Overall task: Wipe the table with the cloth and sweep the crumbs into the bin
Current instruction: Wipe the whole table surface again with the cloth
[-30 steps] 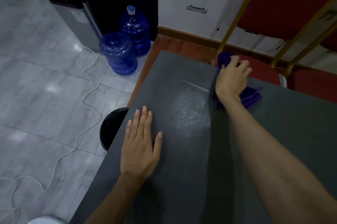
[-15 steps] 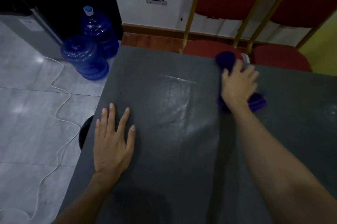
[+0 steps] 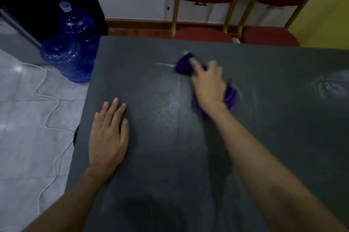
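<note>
- Right hand lying on top of a purple cloth, pressing it down on the dark grey table; blurred, so whether the fingers curl round the cloth or lie flat on it cannot be told.
- Cloth bunched, showing beyond the fingertips at the far end and again beside the wrist on the right.
- Just left of those fingertips, a thin pale streak on the tabletop; below it, between the two hands, a wide dull smear.
- Left hand flat on the table, palm down, fingers straight and lightly spread, thumb out toward the right; holding nothing.
- Just left of the left hand, past the table's edge, a sliver of a black round bin on the floor, mostly hidden under the table.
- Further left of the left fingers, a white cable winding over grey floor tiles.
- Beyond the left fingertips, off the table's far left corner, two blue water jugs standing together, one with a pale blue cap.
- Beyond the right fingertips, past the far edge, two red chairs with gold frames against a white wall.
- Crumbs too small or too dim to make out.
</note>
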`<state>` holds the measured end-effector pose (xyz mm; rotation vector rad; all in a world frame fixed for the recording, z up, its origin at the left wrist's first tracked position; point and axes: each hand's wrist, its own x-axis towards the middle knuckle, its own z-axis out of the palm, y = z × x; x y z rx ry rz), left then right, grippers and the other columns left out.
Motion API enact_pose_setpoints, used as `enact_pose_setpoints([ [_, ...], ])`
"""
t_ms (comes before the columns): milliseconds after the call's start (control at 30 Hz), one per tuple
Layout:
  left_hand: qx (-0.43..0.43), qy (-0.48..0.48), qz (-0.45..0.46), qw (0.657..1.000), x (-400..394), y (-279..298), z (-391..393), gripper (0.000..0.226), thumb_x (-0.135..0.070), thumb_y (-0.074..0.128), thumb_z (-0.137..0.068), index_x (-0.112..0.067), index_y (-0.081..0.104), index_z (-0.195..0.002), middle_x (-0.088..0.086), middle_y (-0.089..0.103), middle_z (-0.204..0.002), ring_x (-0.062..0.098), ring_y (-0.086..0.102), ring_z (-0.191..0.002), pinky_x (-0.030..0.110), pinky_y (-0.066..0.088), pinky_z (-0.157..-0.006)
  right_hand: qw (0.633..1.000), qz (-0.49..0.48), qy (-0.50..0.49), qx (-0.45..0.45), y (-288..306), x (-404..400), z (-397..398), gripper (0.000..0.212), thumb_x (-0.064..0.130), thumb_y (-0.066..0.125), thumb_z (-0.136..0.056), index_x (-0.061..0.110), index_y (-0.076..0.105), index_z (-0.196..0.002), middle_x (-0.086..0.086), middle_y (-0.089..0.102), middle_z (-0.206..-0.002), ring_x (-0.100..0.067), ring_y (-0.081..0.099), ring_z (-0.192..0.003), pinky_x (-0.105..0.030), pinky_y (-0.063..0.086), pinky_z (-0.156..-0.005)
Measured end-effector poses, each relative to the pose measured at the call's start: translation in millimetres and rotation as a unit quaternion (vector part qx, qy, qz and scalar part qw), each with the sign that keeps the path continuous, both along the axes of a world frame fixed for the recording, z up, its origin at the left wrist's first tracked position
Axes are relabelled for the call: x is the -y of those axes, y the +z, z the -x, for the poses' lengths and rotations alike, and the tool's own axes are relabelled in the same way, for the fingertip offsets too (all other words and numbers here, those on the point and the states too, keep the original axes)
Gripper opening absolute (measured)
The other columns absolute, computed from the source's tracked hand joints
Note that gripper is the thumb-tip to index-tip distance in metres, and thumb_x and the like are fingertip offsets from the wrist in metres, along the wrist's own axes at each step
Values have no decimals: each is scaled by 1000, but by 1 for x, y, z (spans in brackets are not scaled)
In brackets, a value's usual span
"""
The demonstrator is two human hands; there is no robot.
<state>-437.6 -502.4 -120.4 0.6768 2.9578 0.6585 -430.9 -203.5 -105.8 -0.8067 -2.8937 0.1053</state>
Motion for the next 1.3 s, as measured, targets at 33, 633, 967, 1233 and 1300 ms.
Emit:
enact_pose_setpoints([
  [33,-2,-1,-2,1000,-1,0,0,48,-32,33,-101,-15,47,-144,1,34,-158,20,23,-149,38,12,-123,997,-10,-72,0,-2,-31,-16,47,32,49,-94,37,38,-140,-15,44,-122,-38,47,-108,-46,49,-71],
  [633,-47,-9,2,999,0,-5,0,40,-25,36,-105,-11,46,-141,9,38,-155,28,27,-147,43,15,-122,984,8,-178,4,-5,34,-185,53,24,58,-91,37,41,-139,-14,47,-115,-37,51,-97,-44,50,-64],
  [967,-33,133,-166,977,-6,7,-119,32,-10,39,-102,-2,53,-130,18,59,-127,35,54,-119,50,39,-105,990,72,-96,-79,16,174,-227,53,39,62,-87,31,49,-138,-6,55,-105,-24,55,-84,-35,50,-60],
  [1233,3,71,-62,996,6,2,-128,38,-23,37,-102,-5,52,-131,15,46,-147,34,35,-140,49,25,-116,985,24,-167,35,5,78,-330,70,29,80,-72,38,52,-135,-13,55,-110,-36,56,-87,-41,52,-58],
  [1300,1,29,-31,999,4,3,-131,40,-28,36,-101,-9,54,-132,12,44,-150,31,31,-143,47,19,-118,963,27,-264,45,8,37,-360,59,28,69,-85,36,46,-140,-17,50,-114,-40,52,-96,-46,50,-62],
])
